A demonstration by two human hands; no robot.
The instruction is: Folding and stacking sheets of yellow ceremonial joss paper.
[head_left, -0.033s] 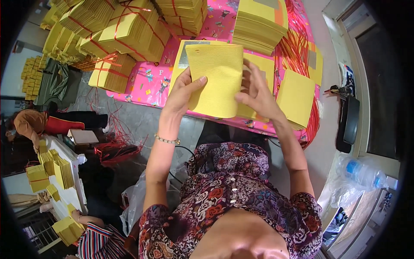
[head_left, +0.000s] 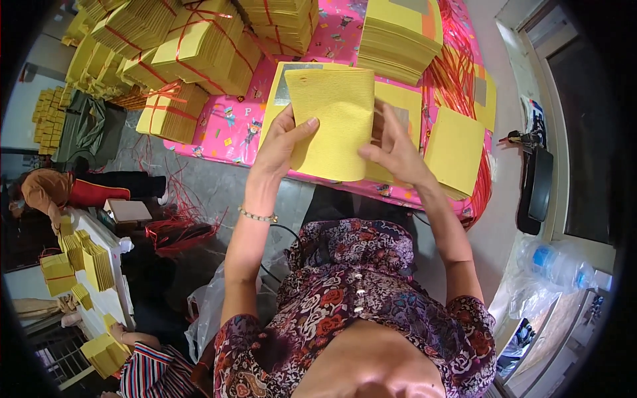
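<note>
the left hand (head_left: 282,142) and right hand (head_left: 397,151) hold a thin stack of yellow ribbed paper sheets (head_left: 334,123) at upper centre of the frame, above the pink patterned table (head_left: 229,129). fingers of both hands pinch its side edges. this looks like squaring up the sheets; next calls for aligning the edges. its long axis runs up-down in the frame, top edge pointing away.

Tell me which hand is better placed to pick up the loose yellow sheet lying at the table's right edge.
Probably the right hand. It is at the right side of the held yellow sheets, right beside the loose yellow sheet. The left hand grips the held sheets' far side.
</note>
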